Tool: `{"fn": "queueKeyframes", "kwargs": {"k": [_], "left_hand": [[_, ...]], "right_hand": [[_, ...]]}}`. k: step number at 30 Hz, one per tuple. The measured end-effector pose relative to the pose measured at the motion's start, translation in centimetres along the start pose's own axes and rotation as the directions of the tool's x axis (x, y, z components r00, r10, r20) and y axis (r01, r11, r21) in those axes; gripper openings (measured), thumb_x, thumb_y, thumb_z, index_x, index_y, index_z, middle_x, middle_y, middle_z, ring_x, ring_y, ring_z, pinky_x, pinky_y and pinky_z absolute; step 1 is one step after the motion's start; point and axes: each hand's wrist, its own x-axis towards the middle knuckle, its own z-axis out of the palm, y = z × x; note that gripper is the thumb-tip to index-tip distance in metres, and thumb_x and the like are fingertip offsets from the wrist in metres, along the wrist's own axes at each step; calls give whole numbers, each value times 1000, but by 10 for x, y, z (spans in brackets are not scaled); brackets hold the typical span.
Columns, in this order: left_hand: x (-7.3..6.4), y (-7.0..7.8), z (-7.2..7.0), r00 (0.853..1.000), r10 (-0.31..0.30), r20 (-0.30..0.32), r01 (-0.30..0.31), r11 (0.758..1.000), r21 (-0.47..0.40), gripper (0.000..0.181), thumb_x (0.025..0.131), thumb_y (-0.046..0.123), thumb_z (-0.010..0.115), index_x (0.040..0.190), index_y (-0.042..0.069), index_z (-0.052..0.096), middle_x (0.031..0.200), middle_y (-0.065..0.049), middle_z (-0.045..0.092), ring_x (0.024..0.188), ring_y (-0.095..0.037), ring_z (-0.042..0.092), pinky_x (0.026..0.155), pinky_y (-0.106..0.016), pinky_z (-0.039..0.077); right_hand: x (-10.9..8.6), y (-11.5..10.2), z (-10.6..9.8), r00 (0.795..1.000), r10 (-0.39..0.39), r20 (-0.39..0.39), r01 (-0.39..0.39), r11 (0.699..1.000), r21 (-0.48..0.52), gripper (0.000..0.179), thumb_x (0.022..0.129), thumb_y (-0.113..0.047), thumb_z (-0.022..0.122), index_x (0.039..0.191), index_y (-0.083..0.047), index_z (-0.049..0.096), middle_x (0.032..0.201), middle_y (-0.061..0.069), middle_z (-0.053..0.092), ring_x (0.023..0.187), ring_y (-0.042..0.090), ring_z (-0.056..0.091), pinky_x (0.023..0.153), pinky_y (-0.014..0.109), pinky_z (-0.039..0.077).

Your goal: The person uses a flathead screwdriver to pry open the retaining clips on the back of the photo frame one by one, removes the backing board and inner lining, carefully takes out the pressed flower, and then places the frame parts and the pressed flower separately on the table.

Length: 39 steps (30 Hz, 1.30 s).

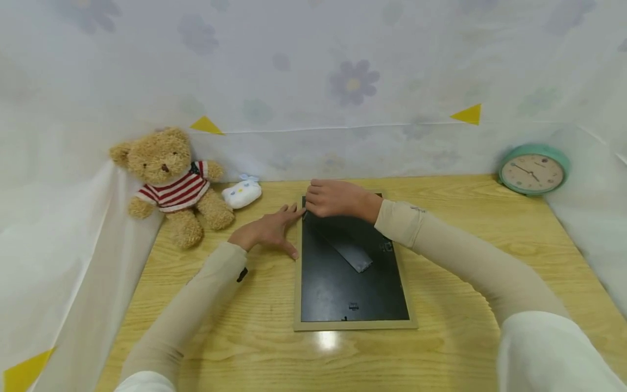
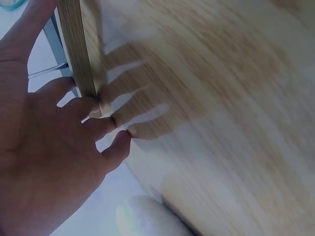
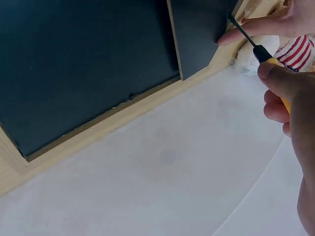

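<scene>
A picture frame (image 1: pixel 298 296) with a pale wood border lies back side up, showing its black backing board (image 1: pixel 338 294) and a dark stand leg (image 1: pixel 350 253). My right hand (image 1: pixel 338 199) grips a screwdriver (image 3: pixel 264 53) by its yellow and black handle. In the right wrist view the thin shaft points at the frame's inner edge, by the far left corner. With fingers spread, my left hand (image 1: pixel 268 231) rests along the frame's left side. The left wrist view has its fingertips at the wooden border (image 2: pixel 78 49); the metal shaft (image 2: pixel 49 71) shows beyond them.
A teddy bear (image 1: pixel 173 188) in a striped shirt sits at the back left, beside a small white plush (image 1: pixel 242 194). A green round clock (image 1: pixel 534 170) stands at the back right. Behind the wooden table (image 1: pixel 235 348) hangs a flowered white curtain (image 1: pixel 294 109).
</scene>
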Motion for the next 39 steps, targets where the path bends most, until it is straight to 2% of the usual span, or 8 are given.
{"fn": "queueKeyframes", "kwargs": {"k": [5,10,15,21,30,34,36,39], "left_hand": [[0,-1,2,1000,-1,-8,1,1000,-16,123,72,53,87,161,28,5,167,-6,-5,152,-32,-10,118,-61,13],[1,-2,3,1000,2,-23,-2,1000,-2,125,71,55,87,162,25,6,167,-8,-3,152,-33,-9,117,-63,8],[1,-1,4,999,12,-34,-12,1000,1,126,70,54,87,162,25,6,167,-9,-2,152,-35,-8,117,-63,9],[-1,3,3,999,16,-39,-16,1000,1,125,71,52,88,162,25,7,167,-7,-3,152,-35,-7,118,-60,13],[-1,4,2,999,4,-34,-5,1000,-1,127,71,50,89,162,23,5,166,-9,-3,152,-37,-7,118,-61,10],[-3,8,4,999,-13,-34,12,999,-33,128,71,46,90,162,22,2,167,-13,-2,152,-38,-3,118,-60,13],[-5,10,4,999,-12,-48,10,999,-42,127,73,44,89,162,23,1,167,-15,0,152,-40,2,118,-59,17],[-11,11,5,997,16,-81,-21,998,-63,124,76,39,88,162,22,1,166,-16,7,151,-39,13,116,-57,23]], "right_hand": [[7,2,-2,999,-44,-25,42,997,-65,13,99,-9,62,103,-6,74,97,6,71,87,20,64,82,34,45],[15,3,-3,998,-65,-11,64,994,-94,14,100,-9,61,101,-7,75,95,6,72,86,20,65,80,33,45],[18,3,-3,998,-70,-6,69,992,-103,16,100,-9,60,102,-7,76,95,6,73,87,20,66,82,33,46],[20,3,-4,997,-66,-42,62,993,-102,15,100,-8,61,100,-7,75,92,6,72,84,20,65,80,33,47],[21,1,-7,998,-45,-38,42,996,-77,14,100,-9,60,99,-5,74,92,6,72,84,20,65,81,33,48],[13,-4,-8,1000,-3,9,3,1000,-22,13,99,-9,62,105,-5,73,100,7,71,90,21,66,85,35,49],[6,-4,-8,998,49,28,-50,999,15,13,98,-8,63,107,-5,72,102,8,71,93,22,65,87,37,49],[-7,-4,-7,988,153,5,-153,986,67,10,97,-8,65,105,-5,70,101,8,70,93,23,64,86,38,49]]}}
